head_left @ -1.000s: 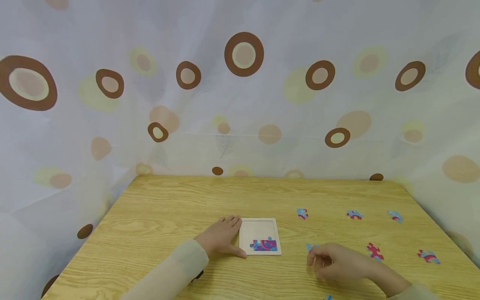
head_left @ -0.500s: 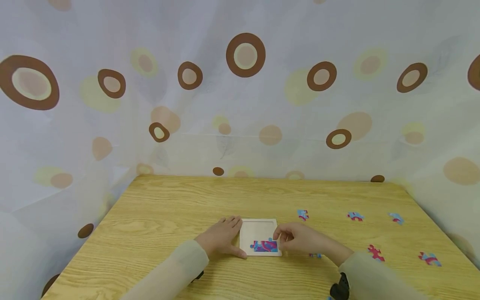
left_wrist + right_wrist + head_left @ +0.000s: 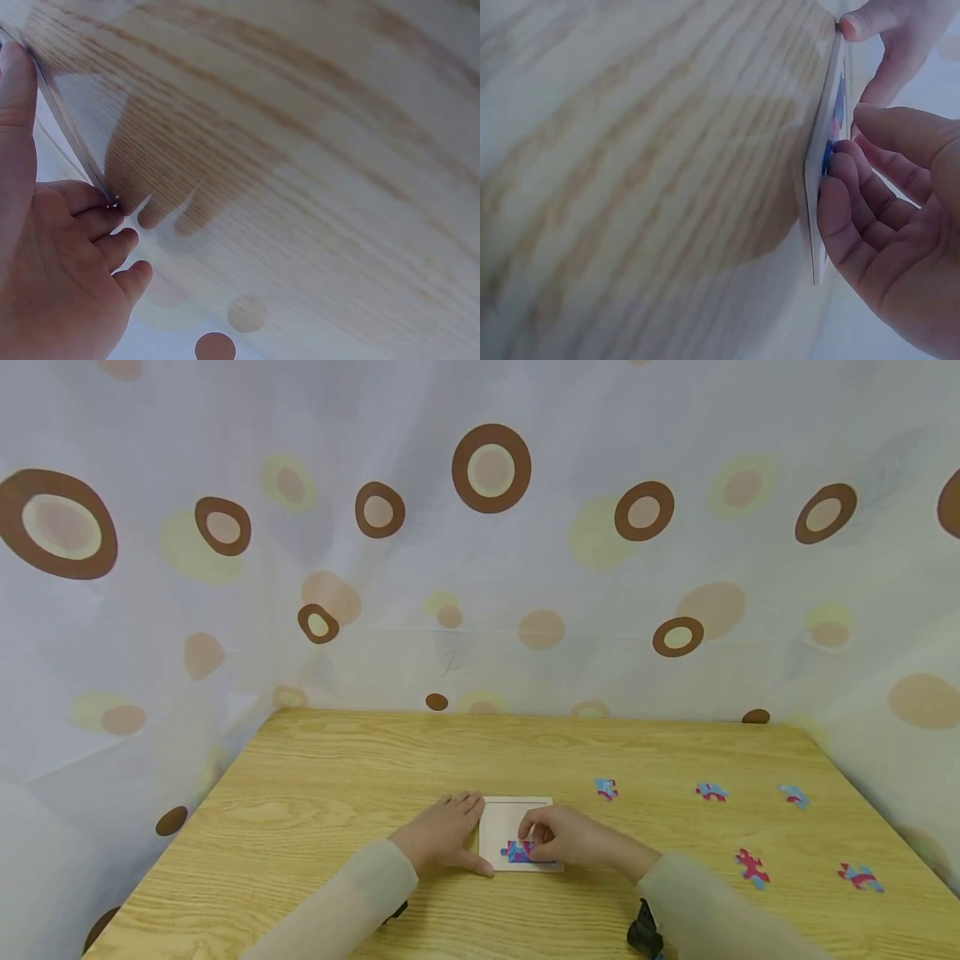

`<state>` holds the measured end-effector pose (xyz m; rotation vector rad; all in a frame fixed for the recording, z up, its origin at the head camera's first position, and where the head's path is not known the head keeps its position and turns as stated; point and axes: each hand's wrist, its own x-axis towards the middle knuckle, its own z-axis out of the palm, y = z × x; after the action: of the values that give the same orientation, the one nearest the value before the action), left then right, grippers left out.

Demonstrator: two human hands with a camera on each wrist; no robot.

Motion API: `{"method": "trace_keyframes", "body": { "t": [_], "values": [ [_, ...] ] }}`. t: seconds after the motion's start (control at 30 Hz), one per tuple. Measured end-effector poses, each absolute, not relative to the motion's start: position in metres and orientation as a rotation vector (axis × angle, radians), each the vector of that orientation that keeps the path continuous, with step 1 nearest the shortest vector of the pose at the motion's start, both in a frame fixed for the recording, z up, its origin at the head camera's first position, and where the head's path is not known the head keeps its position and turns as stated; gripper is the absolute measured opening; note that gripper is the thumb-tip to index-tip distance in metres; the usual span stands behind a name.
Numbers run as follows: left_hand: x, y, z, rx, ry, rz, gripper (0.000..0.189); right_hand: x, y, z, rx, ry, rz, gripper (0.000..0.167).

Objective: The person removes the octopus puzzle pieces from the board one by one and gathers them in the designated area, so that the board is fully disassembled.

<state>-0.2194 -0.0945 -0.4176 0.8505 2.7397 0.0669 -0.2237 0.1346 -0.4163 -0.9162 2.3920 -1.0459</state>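
My left hand (image 3: 442,835) lies along the left edge of a pale square puzzle frame (image 3: 492,822), its thumb near the lower left corner. In the left wrist view, the fingers and thumb of this left hand (image 3: 71,255) stretch out against the frame's edge. Over the lower right of the frame, my right hand (image 3: 573,839) bends its fingers down to the blue and purple jigsaw pieces (image 3: 514,852). Seen from the right wrist, fingertips (image 3: 832,191) meet the inside of the frame beside a blue patch. Whether a piece sits between them I cannot tell.
Loose jigsaw pieces lie at the right: a blue and pink piece (image 3: 607,788), another blue and pink piece (image 3: 711,792), a light blue piece (image 3: 792,796), a red piece (image 3: 752,867) and a red and blue piece (image 3: 861,877). A patterned curtain (image 3: 570,668) hangs behind the table (image 3: 360,752).
My right hand has travelled left from a loose piece at the right to the pieces in the frame. My left hand and the frame have stayed put.
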Motion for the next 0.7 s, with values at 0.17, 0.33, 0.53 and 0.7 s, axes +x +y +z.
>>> {"method": "trace_keyframes", "body": {
  "t": [0.17, 0.33, 0.53, 0.7],
  "values": [
    [-0.2197, -0.0951, -0.4181, 0.862, 2.745, 0.054, 0.1, -0.2213, 0.1327, -0.4161, -0.944, 2.435, -1.029, 0.011],
    [-0.2193, -0.0952, -0.4174, 0.859, 2.757, 0.026, 0.101, -0.22, 0.1317, -0.4153, -0.934, 2.441, -1.018, 0.012],
    [-0.2176, -0.0952, -0.4157, 0.853, 2.744, 0.054, 0.101, -0.2203, 0.1301, -0.4171, -0.9, 2.439, -1.002, 0.014],
    [-0.2176, -0.095, -0.4154, 0.848, 2.741, 0.067, 0.101, -0.22, 0.1289, -0.4175, -0.867, 2.45, -0.995, 0.014]
  ]
}}
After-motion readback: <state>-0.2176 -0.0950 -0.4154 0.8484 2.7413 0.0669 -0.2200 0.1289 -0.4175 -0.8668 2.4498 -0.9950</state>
